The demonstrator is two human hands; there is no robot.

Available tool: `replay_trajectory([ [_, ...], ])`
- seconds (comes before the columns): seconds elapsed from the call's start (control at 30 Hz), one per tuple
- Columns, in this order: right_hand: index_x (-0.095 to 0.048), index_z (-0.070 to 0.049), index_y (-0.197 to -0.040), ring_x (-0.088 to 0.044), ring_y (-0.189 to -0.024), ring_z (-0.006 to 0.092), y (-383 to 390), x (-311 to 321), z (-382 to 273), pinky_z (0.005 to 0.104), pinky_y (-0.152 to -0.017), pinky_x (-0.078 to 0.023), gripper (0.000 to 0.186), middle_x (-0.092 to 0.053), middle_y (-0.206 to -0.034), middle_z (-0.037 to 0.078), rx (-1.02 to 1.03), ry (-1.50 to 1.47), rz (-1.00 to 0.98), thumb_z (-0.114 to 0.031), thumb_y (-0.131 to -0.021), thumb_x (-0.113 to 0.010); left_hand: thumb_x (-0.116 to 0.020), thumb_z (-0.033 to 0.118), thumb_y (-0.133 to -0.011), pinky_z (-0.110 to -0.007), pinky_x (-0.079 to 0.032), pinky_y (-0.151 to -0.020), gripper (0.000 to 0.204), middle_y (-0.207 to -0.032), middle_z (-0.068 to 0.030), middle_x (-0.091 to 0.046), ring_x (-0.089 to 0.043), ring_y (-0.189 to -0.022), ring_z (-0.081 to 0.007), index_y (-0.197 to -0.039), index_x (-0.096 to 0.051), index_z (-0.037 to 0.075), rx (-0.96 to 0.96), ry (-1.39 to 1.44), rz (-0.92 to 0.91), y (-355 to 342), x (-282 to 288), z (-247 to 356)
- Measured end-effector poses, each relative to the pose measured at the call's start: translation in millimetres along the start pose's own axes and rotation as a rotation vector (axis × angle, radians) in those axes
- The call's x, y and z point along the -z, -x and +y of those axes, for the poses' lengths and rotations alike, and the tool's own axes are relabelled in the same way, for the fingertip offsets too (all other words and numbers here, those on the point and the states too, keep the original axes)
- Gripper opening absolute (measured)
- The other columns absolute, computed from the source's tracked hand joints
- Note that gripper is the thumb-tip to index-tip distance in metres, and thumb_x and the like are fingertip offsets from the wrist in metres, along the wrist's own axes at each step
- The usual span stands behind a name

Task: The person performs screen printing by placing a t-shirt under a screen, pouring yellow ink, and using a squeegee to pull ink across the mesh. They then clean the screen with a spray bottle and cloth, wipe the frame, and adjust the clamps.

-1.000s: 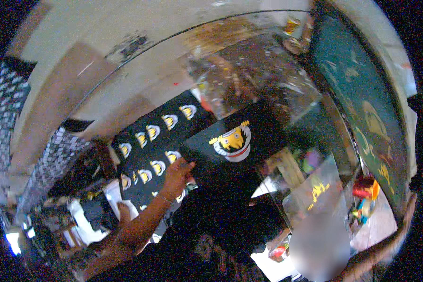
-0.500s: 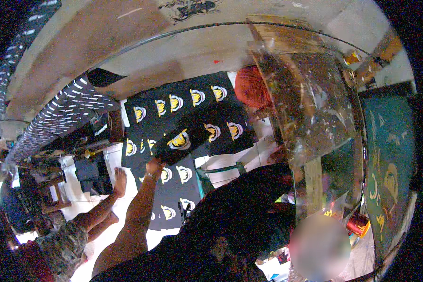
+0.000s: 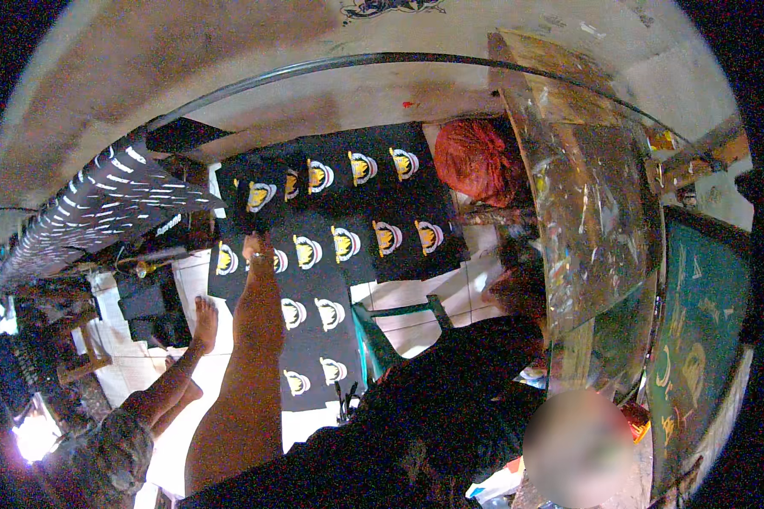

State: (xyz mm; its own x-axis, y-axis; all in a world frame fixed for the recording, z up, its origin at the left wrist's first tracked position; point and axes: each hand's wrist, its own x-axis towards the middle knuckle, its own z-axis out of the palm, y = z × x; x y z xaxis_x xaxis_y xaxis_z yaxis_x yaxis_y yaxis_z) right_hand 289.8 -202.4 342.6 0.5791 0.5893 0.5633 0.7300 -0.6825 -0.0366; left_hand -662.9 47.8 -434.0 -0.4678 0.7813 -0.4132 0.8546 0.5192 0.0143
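My left hand (image 3: 255, 248) reaches up from the lower edge, fingers closed on the near edge of a dark printed fabric piece (image 3: 261, 193) with a white and yellow emblem. This piece lies over or against the upper left of several black printed pieces (image 3: 345, 244) laid in rows. Their emblems match. My right hand cannot be made out; dark clothing (image 3: 356, 450) fills the lower middle.
A co-worker's bare foot (image 3: 205, 327) is at left, beside stacked black material (image 3: 151, 314). A green stool (image 3: 373, 343), a red bundle (image 3: 474, 159), a paint-stained board (image 3: 590, 204), a green panel (image 3: 700, 322) and a patterned hanging cloth (image 3: 102, 212) surround the pieces.
My left hand has carried the printed piece up and left, from over the middle rows to the upper left row. The view has shifted, showing more of the red bundle and stool.
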Motion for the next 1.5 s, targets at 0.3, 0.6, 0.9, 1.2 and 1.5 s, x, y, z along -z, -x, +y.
replay_trajectory([
  [0.3,-0.06,0.004,-0.127,-0.053,-0.118,0.0406,-4,-1,45,0.0514,-0.1,-0.043,0.06,-0.055,-0.128,0.031,-0.087,0.063,0.053,-0.046,-0.098,-0.047,-0.058,0.029,-0.094,-0.041,-0.054,-0.082,0.031,-0.107,-0.0141,-0.069,-0.066,-0.096,-0.0296,-0.113,-0.066,0.007,0.136,0.211,-0.07,13,2,6],
  [0.6,-0.058,0.0,-0.133,-0.047,-0.13,0.0326,-3,-20,52,0.0432,-0.111,-0.034,0.053,-0.052,-0.138,0.022,0.139,0.164,-0.068,-0.041,-0.102,-0.044,-0.062,0.013,-0.095,-0.038,-0.052,-0.08,0.018,-0.101,-0.0165,-0.069,-0.064,-0.089,-0.0283,-0.106,-0.067,0.0,-0.392,1.017,0.397,183,136,213],
  [0.9,-0.072,0.001,-0.108,-0.064,-0.089,0.0206,-3,2,-74,0.0348,-0.084,-0.048,0.059,-0.072,-0.095,0.015,-0.005,-0.189,-0.066,-0.053,-0.093,-0.052,-0.054,0.028,-0.1,-0.048,-0.038,-0.109,0.044,-0.137,-0.0276,-0.052,-0.05,-0.127,-0.0427,-0.129,-0.055,-0.005,-1.754,0.781,-0.3,502,244,498],
  [1.2,-0.065,-0.002,-0.069,-0.054,-0.053,0.0142,0,30,-77,0.0329,-0.05,-0.045,0.046,-0.064,-0.064,0.01,-0.075,-0.149,-0.34,-0.041,-0.092,-0.058,-0.037,0.045,-0.106,-0.039,-0.036,-0.111,0.059,-0.134,-0.0186,-0.057,-0.049,-0.13,-0.0269,-0.133,-0.05,-0.006,-1.155,0.666,-1.581,731,181,529],
  [1.5,-0.073,-0.003,-0.078,-0.069,-0.079,0.0337,87,-20,-83,0.0464,-0.085,-0.051,0.058,-0.07,-0.079,0.017,0.206,-0.263,0.118,-0.059,-0.086,-0.059,-0.089,0.022,-0.064,-0.049,-0.024,-0.118,0.095,-0.139,-0.0221,-0.048,-0.039,-0.135,-0.0384,-0.142,-0.042,-0.001,-1.92,0.7,0.807,630,436,537],
])
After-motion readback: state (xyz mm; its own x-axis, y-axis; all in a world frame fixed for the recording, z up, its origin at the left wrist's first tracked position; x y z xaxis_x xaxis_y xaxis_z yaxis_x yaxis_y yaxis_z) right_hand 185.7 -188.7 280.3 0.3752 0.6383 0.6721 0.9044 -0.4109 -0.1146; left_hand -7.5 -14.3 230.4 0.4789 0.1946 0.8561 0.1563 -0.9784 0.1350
